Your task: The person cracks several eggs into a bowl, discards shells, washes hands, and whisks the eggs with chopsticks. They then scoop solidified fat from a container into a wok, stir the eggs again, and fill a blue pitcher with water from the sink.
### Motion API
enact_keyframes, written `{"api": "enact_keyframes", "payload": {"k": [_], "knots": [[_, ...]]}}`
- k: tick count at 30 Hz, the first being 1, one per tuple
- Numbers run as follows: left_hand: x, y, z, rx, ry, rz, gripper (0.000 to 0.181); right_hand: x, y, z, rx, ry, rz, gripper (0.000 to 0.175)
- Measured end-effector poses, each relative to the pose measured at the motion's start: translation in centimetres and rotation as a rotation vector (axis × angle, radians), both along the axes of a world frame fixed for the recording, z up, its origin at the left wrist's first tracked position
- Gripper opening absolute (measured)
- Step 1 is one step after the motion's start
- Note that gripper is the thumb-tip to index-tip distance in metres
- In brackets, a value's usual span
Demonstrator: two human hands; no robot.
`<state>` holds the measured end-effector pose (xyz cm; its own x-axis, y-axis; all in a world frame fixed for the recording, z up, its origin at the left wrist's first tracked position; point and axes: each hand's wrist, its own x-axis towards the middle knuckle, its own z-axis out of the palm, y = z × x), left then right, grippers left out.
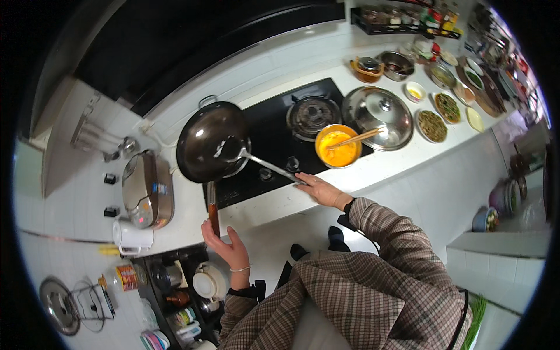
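Note:
A dark wok (pixel 205 135) sits over the left side of the black gas hob (pixel 269 127), its wooden handle (pixel 213 214) pointing towards me. My left hand (pixel 232 249) is at the end of that handle, thumb and fingers spread on either side of it. With my right hand (pixel 321 191) I hold the far end of a metal wok spatula (pixel 273 167), whose head rests inside the wok. To the right, a metal bowl of beaten egg (pixel 334 148) stands at the hob's edge. Wooden chopsticks (pixel 361 136) lean across it.
A large steel lid (pixel 385 103) overlaps the hob's right edge. Dishes of chopped food (pixel 433 126), a small bowl (pixel 414 92) and a steel pot (pixel 395 65) line the counter beyond. The right burner (pixel 313 113) is bare. A countertop appliance (pixel 148 190) and white jug (pixel 131 234) stand left.

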<state>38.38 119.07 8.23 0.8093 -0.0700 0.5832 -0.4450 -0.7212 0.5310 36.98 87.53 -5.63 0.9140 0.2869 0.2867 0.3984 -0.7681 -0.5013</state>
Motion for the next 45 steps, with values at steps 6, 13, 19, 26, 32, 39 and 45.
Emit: {"api": "enact_keyframes", "payload": {"k": [6,13,19,26,32,39,45], "knots": [[-0.1,-7.0,-2.4,-0.137,0.463,-0.507,0.012,-6.9,-2.7,0.5,0.631,0.039,-0.590,0.024],[2.3,-21.1,-6.5,-0.659,1.601,-0.575,0.033,-5.8,-15.2,2.5,1.423,0.034,-1.088,0.039],[4.1,-27.9,-11.4,-1.033,1.729,-0.415,0.048,-0.9,-18.1,5.5,1.562,0.397,-0.766,0.037],[5.2,-29.1,-14.2,-1.217,1.779,-0.482,0.048,-2.9,-16.7,9.2,1.074,0.123,-0.478,0.020],[4.8,-26.8,-11.7,-0.998,1.678,-0.538,0.046,-7.2,-16.5,12.0,0.923,0.429,-0.517,0.018],[3.0,-20.3,-8.5,-1.018,1.789,-0.704,0.046,-8.8,-14.0,15.3,0.772,0.370,-0.436,0.015],[0.4,-14.7,-4.6,-0.768,1.431,-0.801,0.047,-8.6,-9.9,18.0,0.944,0.470,-0.473,0.023]]}}
